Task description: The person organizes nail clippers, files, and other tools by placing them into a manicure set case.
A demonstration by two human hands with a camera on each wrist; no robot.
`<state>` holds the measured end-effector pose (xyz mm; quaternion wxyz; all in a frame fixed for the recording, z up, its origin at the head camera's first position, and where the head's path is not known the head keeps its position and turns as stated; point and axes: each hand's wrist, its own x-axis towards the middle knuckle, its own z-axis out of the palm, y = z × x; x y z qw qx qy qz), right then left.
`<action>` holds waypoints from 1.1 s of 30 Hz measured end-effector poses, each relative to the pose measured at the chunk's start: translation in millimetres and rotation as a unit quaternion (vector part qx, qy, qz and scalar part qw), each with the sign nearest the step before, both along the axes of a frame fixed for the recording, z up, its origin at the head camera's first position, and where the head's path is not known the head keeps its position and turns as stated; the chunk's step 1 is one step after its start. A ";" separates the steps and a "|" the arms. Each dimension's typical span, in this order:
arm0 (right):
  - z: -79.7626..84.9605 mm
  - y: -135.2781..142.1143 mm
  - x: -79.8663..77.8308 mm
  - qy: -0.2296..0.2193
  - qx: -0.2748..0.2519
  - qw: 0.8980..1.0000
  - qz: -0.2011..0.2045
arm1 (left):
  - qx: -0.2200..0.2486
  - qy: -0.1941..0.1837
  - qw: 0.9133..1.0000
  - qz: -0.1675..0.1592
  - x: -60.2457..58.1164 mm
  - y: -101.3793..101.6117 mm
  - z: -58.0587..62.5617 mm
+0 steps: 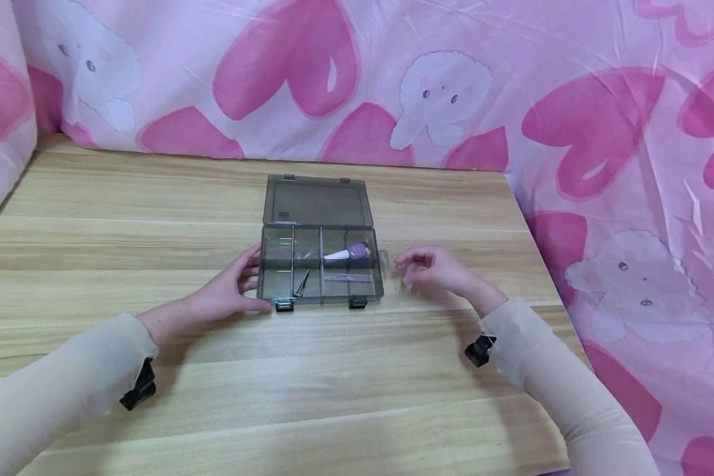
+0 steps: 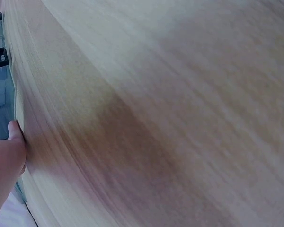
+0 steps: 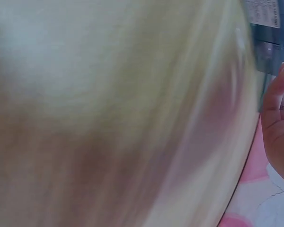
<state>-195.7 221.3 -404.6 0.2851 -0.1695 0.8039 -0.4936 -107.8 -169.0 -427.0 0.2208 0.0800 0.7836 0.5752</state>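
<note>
A smoky see-through compartment box (image 1: 322,227) lies on the table with its lid (image 1: 318,203) folded back. Inside, on the right, is a nail polish bottle (image 1: 357,251) with a white cap and purple body. A thin purplish strip (image 1: 357,278) lies below it. A small pointed metal tool (image 1: 301,284) leans in a front left compartment. My left hand (image 1: 238,281) touches the box's left side, thumb at the front corner. My right hand (image 1: 431,268), fingers loosely bent, is just right of the box beside clear plastic pieces (image 1: 385,262). No held thing shows in it.
The box stands on a wood-grain table (image 1: 309,383). Pink cloth (image 1: 375,66) with hearts and white animal figures hangs along the table's back and right edges. Two black latches (image 1: 358,302) stick out at the box's front.
</note>
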 end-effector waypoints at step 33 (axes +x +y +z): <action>-19.3 -1.6 10.0 0.077 0.086 0.991 0.071 | -0.006 0.007 1.000 0.003 -0.8 0.2 -2.6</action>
